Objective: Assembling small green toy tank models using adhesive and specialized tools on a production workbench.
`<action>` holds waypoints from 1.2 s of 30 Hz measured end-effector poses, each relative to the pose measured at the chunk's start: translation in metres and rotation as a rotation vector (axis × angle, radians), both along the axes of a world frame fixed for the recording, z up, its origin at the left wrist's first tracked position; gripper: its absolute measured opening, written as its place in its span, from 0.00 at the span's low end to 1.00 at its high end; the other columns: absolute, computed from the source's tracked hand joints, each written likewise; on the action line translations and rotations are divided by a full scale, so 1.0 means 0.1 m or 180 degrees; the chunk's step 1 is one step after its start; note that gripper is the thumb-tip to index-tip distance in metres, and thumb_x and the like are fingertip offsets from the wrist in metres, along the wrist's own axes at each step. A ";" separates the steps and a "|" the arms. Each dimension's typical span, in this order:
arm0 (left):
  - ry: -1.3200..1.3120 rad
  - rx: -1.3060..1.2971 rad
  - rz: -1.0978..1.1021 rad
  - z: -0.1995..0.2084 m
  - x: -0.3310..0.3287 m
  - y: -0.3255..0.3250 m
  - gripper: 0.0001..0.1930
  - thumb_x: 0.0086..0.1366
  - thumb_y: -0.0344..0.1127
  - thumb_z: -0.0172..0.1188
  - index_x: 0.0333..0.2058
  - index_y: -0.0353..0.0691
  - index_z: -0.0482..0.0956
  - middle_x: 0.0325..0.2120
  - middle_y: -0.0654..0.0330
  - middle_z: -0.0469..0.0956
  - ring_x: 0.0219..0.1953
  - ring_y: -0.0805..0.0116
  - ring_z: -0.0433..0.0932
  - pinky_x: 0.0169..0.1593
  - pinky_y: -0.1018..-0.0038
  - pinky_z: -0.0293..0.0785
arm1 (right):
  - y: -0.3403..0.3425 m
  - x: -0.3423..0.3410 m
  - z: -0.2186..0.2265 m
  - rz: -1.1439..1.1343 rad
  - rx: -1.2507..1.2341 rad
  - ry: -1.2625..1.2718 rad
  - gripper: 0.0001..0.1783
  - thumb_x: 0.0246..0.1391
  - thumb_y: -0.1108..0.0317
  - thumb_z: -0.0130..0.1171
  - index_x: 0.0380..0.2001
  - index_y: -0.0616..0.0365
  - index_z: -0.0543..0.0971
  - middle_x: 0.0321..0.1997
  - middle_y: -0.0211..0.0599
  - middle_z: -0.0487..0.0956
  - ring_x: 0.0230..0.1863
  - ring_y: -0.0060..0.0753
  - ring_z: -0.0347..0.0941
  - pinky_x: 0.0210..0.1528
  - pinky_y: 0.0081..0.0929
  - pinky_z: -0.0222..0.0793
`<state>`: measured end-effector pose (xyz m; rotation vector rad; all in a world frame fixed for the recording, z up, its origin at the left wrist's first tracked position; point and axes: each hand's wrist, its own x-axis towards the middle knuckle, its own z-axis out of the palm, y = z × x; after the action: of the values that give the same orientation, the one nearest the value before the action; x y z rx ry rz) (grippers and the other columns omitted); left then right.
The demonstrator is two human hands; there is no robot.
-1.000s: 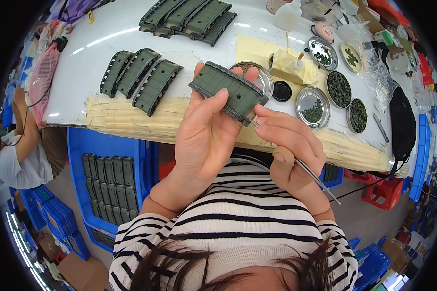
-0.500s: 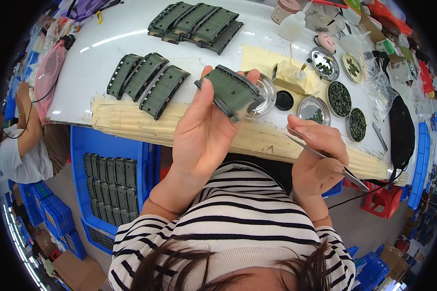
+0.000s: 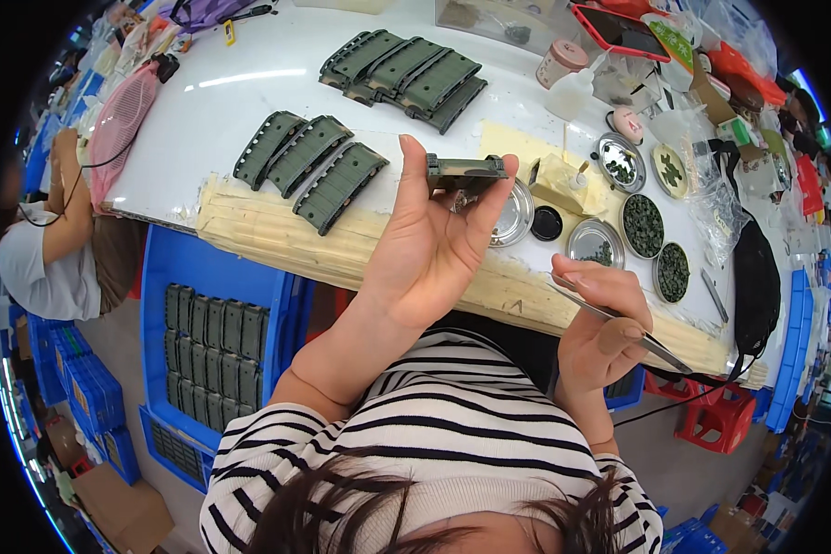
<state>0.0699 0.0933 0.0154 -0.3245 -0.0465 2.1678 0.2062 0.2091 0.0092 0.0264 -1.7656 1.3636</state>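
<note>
Left hand [image 3: 425,258] is raised above the near edge of the white table [image 3: 203,120], palm toward the camera, fingers [image 3: 411,180] and thumb closed around a dark green ribbed plastic housing [image 3: 464,173]. The housing is held edge-on at the fingertips, off the table, just in front of an empty round metal dish [image 3: 515,217].

Right hand [image 3: 600,328] is lower and to the right, near the table's front edge, fingers pinched on a pair of slim metal tweezers [image 3: 619,323]; the tweezer tip end points left, the handle end runs down-right past the hand. Tweezers are well apart from the housing.

On the table:
- three more green housings [image 3: 309,166] lie side by side to the left of the held one
- a second stack of green housings [image 3: 406,74] farther back
- a strip of pale bamboo matting [image 3: 277,235] along the near edge
- small round metal dishes with dark small parts [image 3: 642,226] to the right, a black round lid [image 3: 546,223] beside them
- a yellow pad [image 3: 517,152] behind the held part

Below the table on the left, a blue plastic crate [image 3: 212,332] holds rows of the same green housings. Another person sits at far left in a white shirt [image 3: 42,277], arm on the table.
</note>
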 end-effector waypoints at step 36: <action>0.1505 -0.1263 0.0116 0.08 0.32 -0.05 0.20 0.64 0.62 0.48 0.41 0.54 0.74 0.48 0.49 0.76 0.48 0.68 0.77 0.52 0.72 0.74 | 0.16 -0.22 0.44 -0.0123 0.2697 -0.0009 0.15 0.40 0.73 0.65 0.35 0.61 0.82 0.36 0.40 0.78 0.37 0.40 0.80 0.34 0.28 0.79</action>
<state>0.1019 0.0883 0.0238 -0.0247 0.6525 2.2288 0.1842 0.2246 0.0529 0.4447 -2.2058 0.5045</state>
